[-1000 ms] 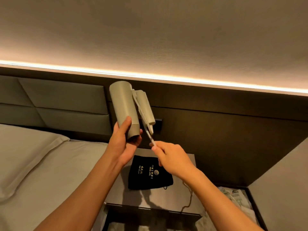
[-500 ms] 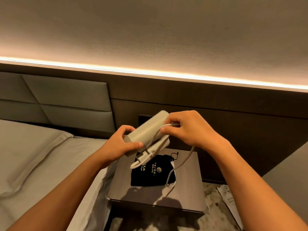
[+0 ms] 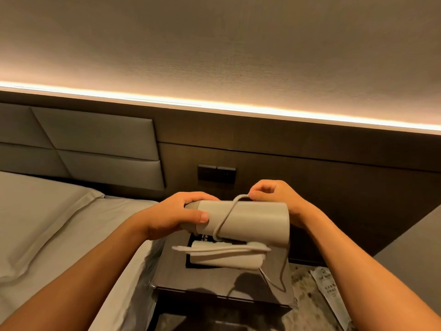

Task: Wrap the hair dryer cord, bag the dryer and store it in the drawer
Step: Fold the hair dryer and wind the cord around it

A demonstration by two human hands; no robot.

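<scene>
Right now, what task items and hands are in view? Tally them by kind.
Hands: 2, left hand and right hand
Hair dryer: 1
Cord: 1
Black bag, mostly hidden under the dryer: 1
Nightstand: 1
Total: 6

Matt, smooth beige plastic hair dryer; pale rubbery cord; dark wood-grain table with slight sheen; black cloth bag; padded headboard; smooth cotton-like bed sheet.

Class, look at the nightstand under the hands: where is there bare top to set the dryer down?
The nightstand shows a bare strip along its front edge, before the black bag. The middle is crowded: bag, with the hair dryer and dangling cord above.
</scene>
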